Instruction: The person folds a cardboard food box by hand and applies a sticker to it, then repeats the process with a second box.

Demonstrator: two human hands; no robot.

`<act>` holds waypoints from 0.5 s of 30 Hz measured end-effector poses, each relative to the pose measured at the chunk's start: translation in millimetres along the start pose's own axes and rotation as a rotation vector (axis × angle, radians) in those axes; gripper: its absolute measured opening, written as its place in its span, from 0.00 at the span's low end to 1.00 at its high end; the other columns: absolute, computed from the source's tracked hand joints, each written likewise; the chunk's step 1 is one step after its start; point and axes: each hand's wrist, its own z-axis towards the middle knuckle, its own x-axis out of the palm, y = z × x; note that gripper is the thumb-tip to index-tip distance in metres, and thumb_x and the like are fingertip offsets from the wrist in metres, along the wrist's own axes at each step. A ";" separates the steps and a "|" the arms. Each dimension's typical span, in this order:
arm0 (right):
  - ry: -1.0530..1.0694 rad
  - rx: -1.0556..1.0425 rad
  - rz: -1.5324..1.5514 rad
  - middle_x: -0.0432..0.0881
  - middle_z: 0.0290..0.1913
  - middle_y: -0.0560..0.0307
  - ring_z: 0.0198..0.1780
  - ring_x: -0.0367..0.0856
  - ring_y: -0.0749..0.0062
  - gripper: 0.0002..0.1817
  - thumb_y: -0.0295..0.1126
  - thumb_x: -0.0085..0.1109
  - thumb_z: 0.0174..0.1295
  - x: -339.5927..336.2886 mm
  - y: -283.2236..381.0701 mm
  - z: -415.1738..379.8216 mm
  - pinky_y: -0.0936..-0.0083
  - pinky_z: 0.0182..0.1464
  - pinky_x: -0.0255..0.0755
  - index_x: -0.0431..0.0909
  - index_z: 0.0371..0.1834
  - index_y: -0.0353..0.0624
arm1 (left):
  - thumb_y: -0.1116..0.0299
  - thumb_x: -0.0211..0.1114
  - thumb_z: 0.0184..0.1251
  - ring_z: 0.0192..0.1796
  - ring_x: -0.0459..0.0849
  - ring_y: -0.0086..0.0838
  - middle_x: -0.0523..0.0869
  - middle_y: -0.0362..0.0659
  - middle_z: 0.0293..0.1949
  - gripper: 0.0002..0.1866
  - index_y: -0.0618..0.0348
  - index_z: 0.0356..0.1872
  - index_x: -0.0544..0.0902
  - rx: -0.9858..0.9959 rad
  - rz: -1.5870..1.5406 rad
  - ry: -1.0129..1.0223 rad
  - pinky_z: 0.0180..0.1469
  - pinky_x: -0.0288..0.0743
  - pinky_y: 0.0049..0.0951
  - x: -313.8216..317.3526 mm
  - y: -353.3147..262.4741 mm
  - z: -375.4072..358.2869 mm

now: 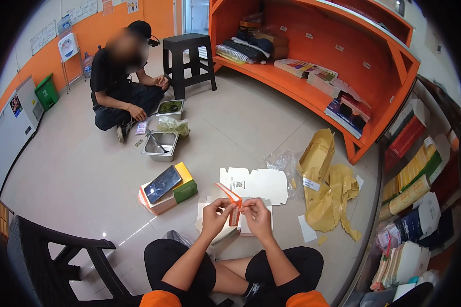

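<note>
My left hand (215, 218) pinches a narrow orange-and-white printed folded card (234, 217). On its other side, the closed fingers of my right hand (256, 218) grip the card's edge. Its upper part sticks up and leans left; a printed face hangs down between my hands. Under and behind the hands lie pale flat cardboard pieces (221, 236). Just beyond them is a white cut-out cardboard sheet (269, 185) with a QR code. A smartphone (163, 185) rests on a stack of yellow, green and white printed card (184, 190) to the left.
Torn brown wrapping paper (325, 199) and clear plastic (287, 166) lie to the right. Another person (120, 87) sits beyond metal food pans (160, 153). Black stools (189, 46), an orange shelf (292, 66) and a rack of paper goods (412, 189) surround the floor.
</note>
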 end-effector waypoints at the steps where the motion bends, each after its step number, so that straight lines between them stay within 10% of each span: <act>1: -0.028 0.111 0.088 0.77 0.43 0.56 0.36 0.83 0.76 0.10 0.23 0.55 0.65 -6.5 4.8 2.9 0.82 0.37 0.77 0.73 0.48 0.36 | 0.68 0.69 0.61 0.29 0.84 0.24 0.85 0.41 0.27 0.07 0.61 0.34 0.84 0.122 0.173 0.017 0.33 0.75 0.23 -2.2 -10.8 1.3; 7: -0.067 0.294 -0.094 0.69 0.24 0.66 0.19 0.59 0.88 0.22 0.44 0.36 0.77 -53.1 33.0 29.7 0.88 0.21 0.60 0.63 0.70 0.53 | 0.75 0.66 0.60 0.37 0.86 0.34 0.85 0.44 0.32 0.06 0.59 0.38 0.82 0.219 0.414 0.488 0.37 0.78 0.32 -4.3 -31.7 -8.1; 15: 0.321 0.330 -0.025 0.64 0.21 0.67 0.25 0.63 0.82 0.24 0.51 0.34 0.76 -76.7 44.2 38.8 0.81 0.32 0.63 0.70 0.66 0.56 | 0.66 0.72 0.54 0.36 0.86 0.39 0.85 0.45 0.37 0.11 0.60 0.34 0.82 0.374 0.423 0.607 0.39 0.79 0.32 -12.8 -31.8 -5.9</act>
